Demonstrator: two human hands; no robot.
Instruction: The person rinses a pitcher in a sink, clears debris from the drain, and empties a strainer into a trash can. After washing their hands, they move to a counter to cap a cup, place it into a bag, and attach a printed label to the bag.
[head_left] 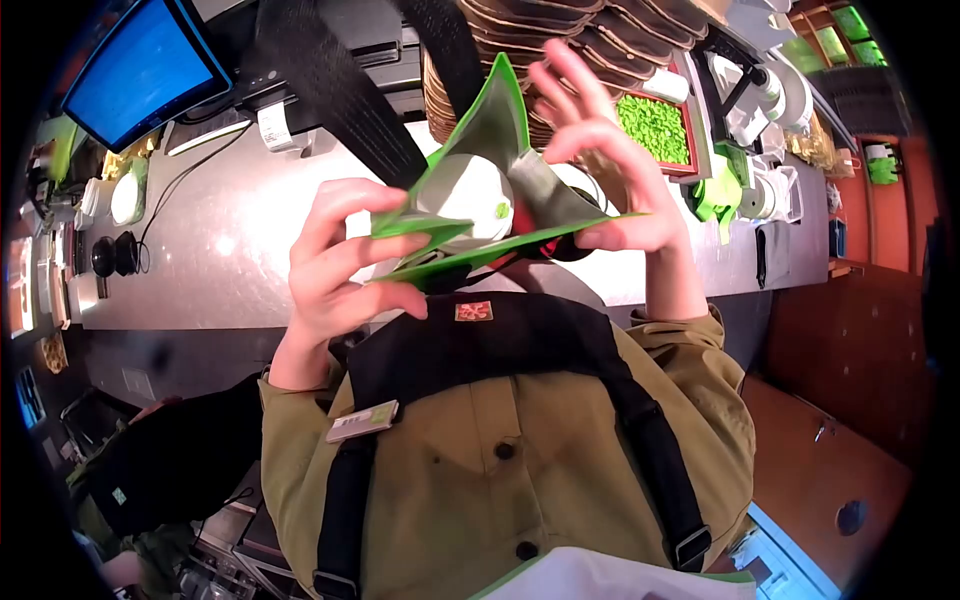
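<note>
A green bag (pixel 440 258) with a pale inside stands open in front of my chest, its mouth facing up. Inside it shows a round white lid or container (pixel 463 198) with a small green mark. My left hand (pixel 345 255) holds the bag's left edge between its fingers. At the right side, my right hand (pixel 620 165) has its thumb by the bag's right corner and its other fingers spread and raised. Whether the right thumb grips the edge is hard to see. Behind the bag's right side is a partly hidden white-rimmed round item (pixel 580 183).
On the steel counter (pixel 200 260) are a blue-screened monitor (pixel 150 70) and a printer with a paper slip (pixel 275 127). Stacked brown trays (pixel 560 25) and a box of green items (pixel 655 130) stand behind. Another person's dark clothing (pixel 180 460) shows at lower left.
</note>
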